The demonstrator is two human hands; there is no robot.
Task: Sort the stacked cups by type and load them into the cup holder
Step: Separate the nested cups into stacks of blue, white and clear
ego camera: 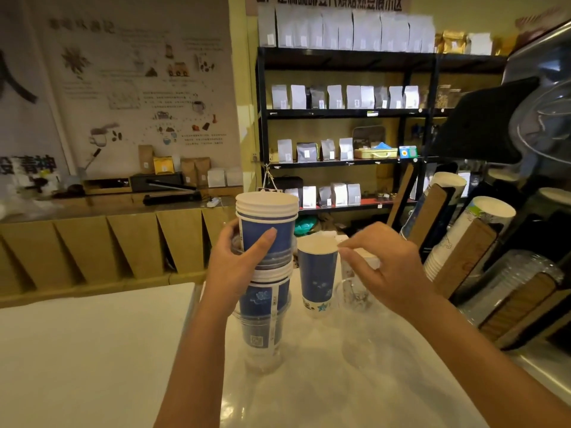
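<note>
Blue paper cups form a tall stack [266, 270] standing on the white worktop [92, 350], the left hand [238, 264] with fingers clamped around it. Beside it, the right hand [386, 267], fingers loosely apart, hovers over a single blue cup [317, 276] and clear plastic cups [352, 291]. The cup holder [457, 251] stands at right.

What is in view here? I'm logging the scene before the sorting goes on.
mixed cup stack: one, blue paper cups nested with clear plastic cups, on the counter, gripped by the left hand
single paper cup: one, blue, upright beside the stack
clear plastic cup: one, transparent, behind the right hand
cup holder: one, brown slots with white and clear cups, right edge
counter: one, white
shelving: one, black, holding pouches
left hand: on the stack
right hand: fingers near the single cup's rim
</note>
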